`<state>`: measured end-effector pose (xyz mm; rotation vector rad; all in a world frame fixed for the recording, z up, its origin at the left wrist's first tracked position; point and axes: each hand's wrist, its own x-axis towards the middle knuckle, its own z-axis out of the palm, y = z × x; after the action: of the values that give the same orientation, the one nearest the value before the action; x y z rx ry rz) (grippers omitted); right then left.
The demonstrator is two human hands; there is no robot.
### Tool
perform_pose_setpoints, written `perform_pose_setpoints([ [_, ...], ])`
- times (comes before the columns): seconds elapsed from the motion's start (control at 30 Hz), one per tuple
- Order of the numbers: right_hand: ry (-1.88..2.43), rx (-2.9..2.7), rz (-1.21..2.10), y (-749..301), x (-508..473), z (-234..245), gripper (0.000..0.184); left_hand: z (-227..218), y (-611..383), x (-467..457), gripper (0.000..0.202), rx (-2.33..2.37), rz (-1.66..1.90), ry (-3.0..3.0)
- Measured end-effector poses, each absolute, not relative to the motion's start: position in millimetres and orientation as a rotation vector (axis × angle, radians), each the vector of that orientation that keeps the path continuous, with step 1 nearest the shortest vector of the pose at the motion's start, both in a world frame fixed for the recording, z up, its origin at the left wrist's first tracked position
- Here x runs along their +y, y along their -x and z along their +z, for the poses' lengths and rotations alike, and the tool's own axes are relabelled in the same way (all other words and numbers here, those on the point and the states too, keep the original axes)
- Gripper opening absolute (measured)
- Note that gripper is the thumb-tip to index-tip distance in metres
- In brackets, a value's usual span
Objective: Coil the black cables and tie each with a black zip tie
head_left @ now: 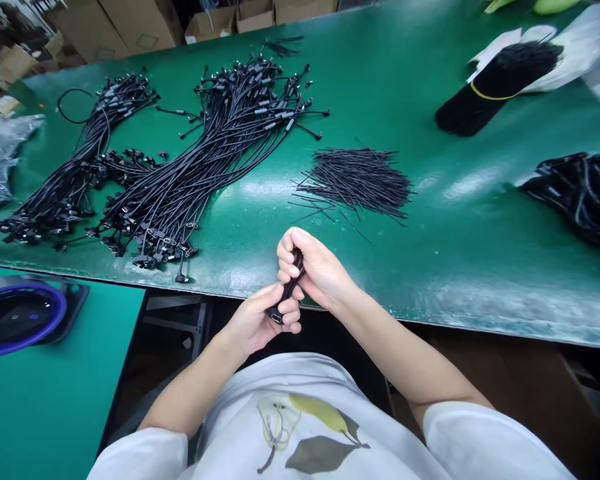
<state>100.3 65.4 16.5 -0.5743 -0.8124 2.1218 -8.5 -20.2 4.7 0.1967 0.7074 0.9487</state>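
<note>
The right hand (pixel 316 268) closes firmly around a black cable (pixel 294 283), while the left hand (pixel 256 321) pinches its plug (pixel 275 317) steady, just off the green bench (pixel 430 280) edge.

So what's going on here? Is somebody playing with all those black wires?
A person is holding a black cable in both hands, just above the table's front edge. The right hand is wrapped around it, and the left hand holds the end with the small connector. On the green table, long bundles of black cables lie to the left, and a loose pile of thin black wires sits ahead. A thick black bunch with a yellow band lies farther right.
</note>
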Motion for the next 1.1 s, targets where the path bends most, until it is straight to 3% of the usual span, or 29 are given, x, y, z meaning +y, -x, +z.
perform_pose_setpoints([
  [0.23, 0.649, -0.791, 2.104, -108.3, 62.7, 16.0, 0.03, -3.8, -0.3, -19.1, 0.035, 0.889, 0.853, -0.584],
  [0.33, 0.626, -0.986, 1.894, -118.0, 59.8, 14.6, 0.035, -0.4, 3.2, -13.9, 0.038, 1.085, 0.787, -0.967],
  [0.4, 0.675, -1.34, 1.519, -131.2, 59.8, 16.2, 0.03, 3.7, 9.4, -10.4, 0.038, 1.142, 0.739, -1.06],
  [0.47, 0.658, -1.83, 0.93, -147.7, 60.4, 18.8, 0.022, 7.1, 17.8, -6.9, 0.039, 1.17, 0.708, -1.052],
  [0.57, 0.413, -2.459, 0.077, -166.9, 58.6, 17.9, 0.028, 8.5, 28.5, -2.5, 0.044, 1.241, 0.635, -1.136],
  [0.63, 0.325, -2.691, -0.196, -171.9, 55.6, 11.9, 0.031, 7.3, 30.8, -1.3, 0.044, 1.24, 0.525, -1.231],
  [0.8, 0.415, -2.943, -0.199, -172.0, 52.6, -0.8, 0.023, 5.0, 22.9, -3.1, 0.033, 1.268, 0.323, -1.548],
  [1.1, 0.49, -2.961, -0.057, -170.0, 58.0, -3.8, 0.02, -0.3, 12.2, 2.7, 0.025, 1.489, 0.364, -2.009],
])
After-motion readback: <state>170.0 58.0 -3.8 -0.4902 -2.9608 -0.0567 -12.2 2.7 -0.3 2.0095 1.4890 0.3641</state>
